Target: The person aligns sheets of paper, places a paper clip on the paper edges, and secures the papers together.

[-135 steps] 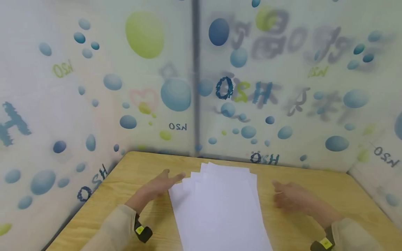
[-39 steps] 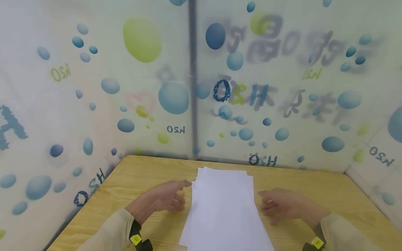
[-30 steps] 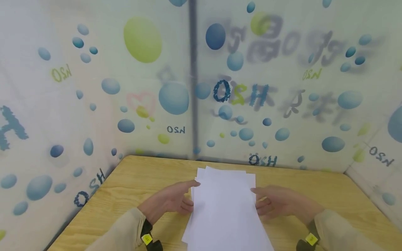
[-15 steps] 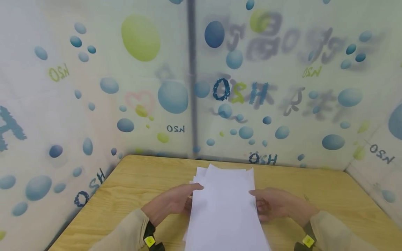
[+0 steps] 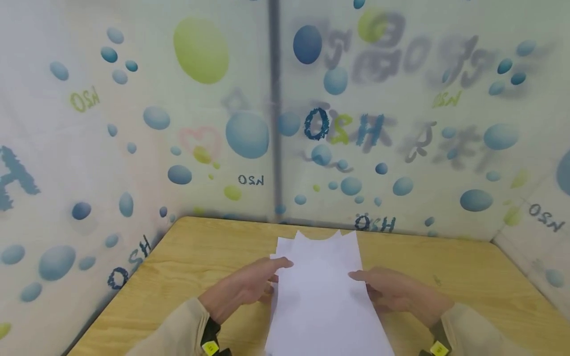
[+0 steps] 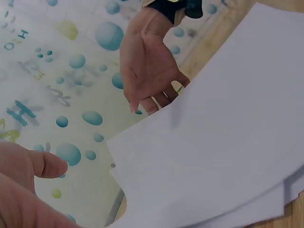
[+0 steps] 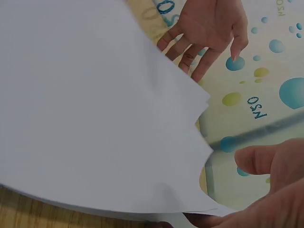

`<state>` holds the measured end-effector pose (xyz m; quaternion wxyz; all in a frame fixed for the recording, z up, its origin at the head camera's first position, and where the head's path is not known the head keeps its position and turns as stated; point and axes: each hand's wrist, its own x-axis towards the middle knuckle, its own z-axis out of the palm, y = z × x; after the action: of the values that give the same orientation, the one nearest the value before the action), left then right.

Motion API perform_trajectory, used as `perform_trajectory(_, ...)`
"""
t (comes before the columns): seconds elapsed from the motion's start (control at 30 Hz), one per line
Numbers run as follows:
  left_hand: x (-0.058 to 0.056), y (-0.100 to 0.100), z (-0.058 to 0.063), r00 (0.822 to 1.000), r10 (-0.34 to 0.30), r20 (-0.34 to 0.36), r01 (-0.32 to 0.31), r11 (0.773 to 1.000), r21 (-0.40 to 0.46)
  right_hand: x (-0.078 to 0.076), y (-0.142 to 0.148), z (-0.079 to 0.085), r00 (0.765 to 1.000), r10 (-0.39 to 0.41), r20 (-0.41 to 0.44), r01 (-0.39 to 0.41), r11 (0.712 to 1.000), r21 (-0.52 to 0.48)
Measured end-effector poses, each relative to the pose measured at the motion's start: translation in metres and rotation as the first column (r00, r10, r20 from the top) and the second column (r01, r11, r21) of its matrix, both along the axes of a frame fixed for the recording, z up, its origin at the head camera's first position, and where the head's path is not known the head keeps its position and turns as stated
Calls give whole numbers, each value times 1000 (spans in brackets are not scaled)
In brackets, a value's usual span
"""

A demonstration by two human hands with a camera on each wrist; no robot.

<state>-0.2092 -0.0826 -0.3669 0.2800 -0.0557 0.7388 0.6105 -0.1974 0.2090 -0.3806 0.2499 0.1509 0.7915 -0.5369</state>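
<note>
A loose stack of white paper sheets (image 5: 320, 296) lies over the front of the wooden table, its edges uneven and its far end curled upward. My left hand (image 5: 249, 284) is at the stack's left side, fingers tucked under the edge, thumb over the top sheet in the head view. Opposite it, my right hand (image 5: 396, 289) has its fingers beneath the right edge and its thumb over the paper. In the wrist views both palms face inward; the left thumb (image 6: 47, 164) and right thumb (image 7: 256, 159) stand spread away from the sheets. Several fingertips are hidden behind the paper.
The wooden table (image 5: 200, 247) extends left, right and behind the stack. Beyond its back edge hangs a pale curtain (image 5: 200, 123) printed with blue and green bubbles and lettering. Each wrist bears a dark strap, such as the left wrist strap (image 5: 209, 333).
Both hands have moved inward from beside the stack, fingers going under its side edges. The sheets have drawn together from a wider spread, and their sides and far corners have risen into a curve.
</note>
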Motion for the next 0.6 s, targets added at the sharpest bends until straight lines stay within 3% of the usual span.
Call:
perform_trajectory(0.3,-4,-14,-8,991,127,33,-130,985,113,-1,2,0,999,-47,22,49,995,-90)
perform_trajectory(0.6,-10,-16,-20,985,161,65,-167,982,87,1,-2,-8,994,-106,28,108,990,-96)
